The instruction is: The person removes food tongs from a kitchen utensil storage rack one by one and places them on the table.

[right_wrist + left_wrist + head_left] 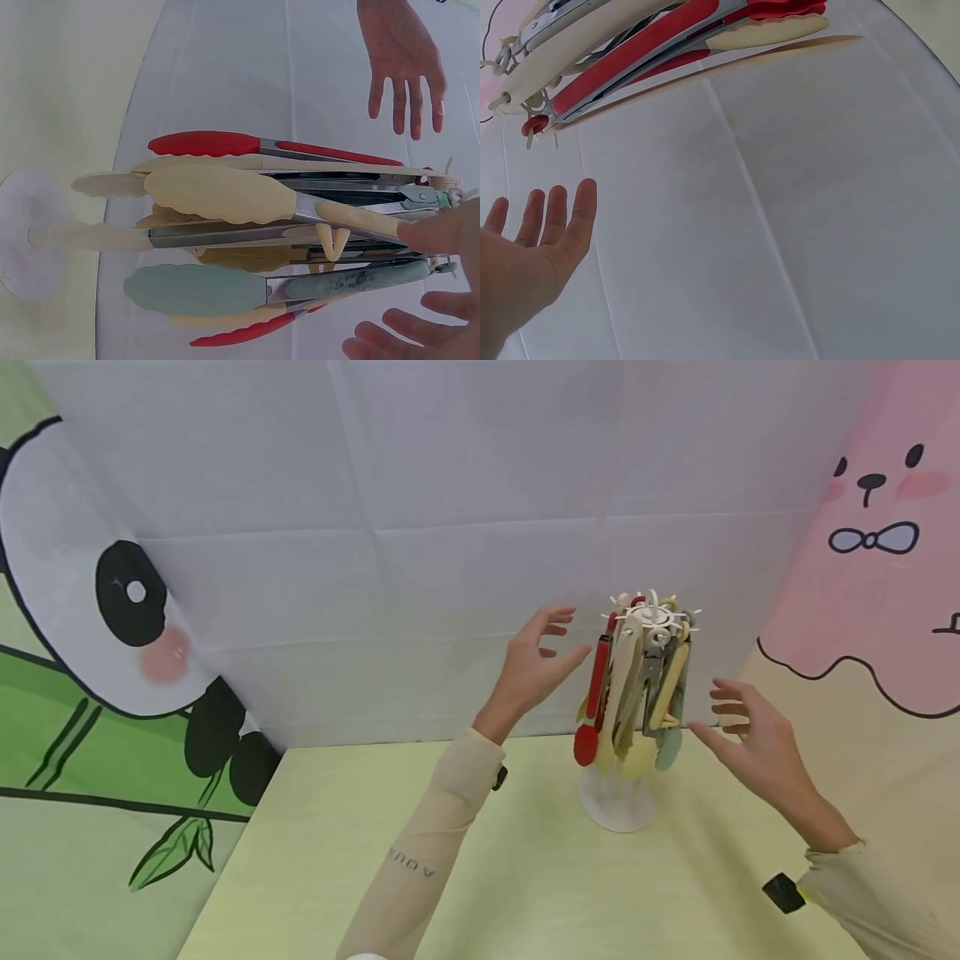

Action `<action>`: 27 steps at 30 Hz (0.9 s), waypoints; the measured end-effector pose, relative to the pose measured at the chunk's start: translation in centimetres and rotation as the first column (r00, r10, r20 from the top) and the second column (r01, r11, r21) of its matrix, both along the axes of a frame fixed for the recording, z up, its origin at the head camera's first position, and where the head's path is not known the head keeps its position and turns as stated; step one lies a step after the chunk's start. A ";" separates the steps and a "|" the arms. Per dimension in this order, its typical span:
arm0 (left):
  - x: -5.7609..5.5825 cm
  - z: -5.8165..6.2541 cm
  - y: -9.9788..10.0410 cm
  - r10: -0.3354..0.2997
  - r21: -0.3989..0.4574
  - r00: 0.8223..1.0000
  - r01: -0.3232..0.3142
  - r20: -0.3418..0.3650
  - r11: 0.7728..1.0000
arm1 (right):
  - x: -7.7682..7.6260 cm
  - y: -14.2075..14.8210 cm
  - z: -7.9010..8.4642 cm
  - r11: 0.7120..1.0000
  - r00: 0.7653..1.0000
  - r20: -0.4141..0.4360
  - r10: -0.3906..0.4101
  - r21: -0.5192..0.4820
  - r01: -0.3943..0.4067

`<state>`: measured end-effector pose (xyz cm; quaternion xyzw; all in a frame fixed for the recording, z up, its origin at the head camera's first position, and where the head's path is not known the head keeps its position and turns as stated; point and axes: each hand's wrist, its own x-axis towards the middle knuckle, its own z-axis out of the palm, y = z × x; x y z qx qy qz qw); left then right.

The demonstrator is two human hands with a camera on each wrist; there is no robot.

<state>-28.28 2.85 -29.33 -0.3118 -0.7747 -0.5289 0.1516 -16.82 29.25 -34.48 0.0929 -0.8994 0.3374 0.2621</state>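
A white rotating stand, with its spoked top (651, 617) and round base (617, 810), carries several hanging kitchen tongs. Red tongs (597, 681) hang on its left side; cream tongs (217, 195) and pale green tongs (195, 291) show in the right wrist view. My left hand (528, 664) is held in the air left of the stand, fingers spread apart from the thumb. On the other side, my right hand (765, 752) is raised with fingers bent slightly and thumb toward the tongs. Neither hand holds anything. Whether the right thumb touches the tongs is unclear in the right wrist view.
The stand is on a pale yellow-green table (360, 852), close to its back edge. Behind it hangs a creased white cloth (450, 527). Cartoon-printed cloths hang at both sides, a panda (60, 552) left and a pink bear (877, 593) right.
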 end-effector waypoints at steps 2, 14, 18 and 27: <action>-0.1 0.3 0.3 -0.003 0.001 1.000 0.003 -0.011 1.000 | -0.2 -0.1 0.2 1.000 1.000 0.002 0.016 -0.022 -0.016; 0.0 1.6 2.2 -0.022 -0.017 0.999 0.021 -0.029 1.000 | -2.0 -0.6 1.0 0.994 0.999 0.017 0.051 -0.100 -0.049; -0.2 1.8 2.6 -0.020 -0.033 0.999 0.018 -0.039 0.999 | -2.5 -0.8 1.1 0.991 0.998 0.007 0.066 -0.114 -0.065; -0.6 2.5 3.6 -0.018 -0.094 0.997 0.010 -0.080 0.996 | -3.2 -1.3 1.7 0.991 0.997 -0.034 0.075 -0.111 -0.079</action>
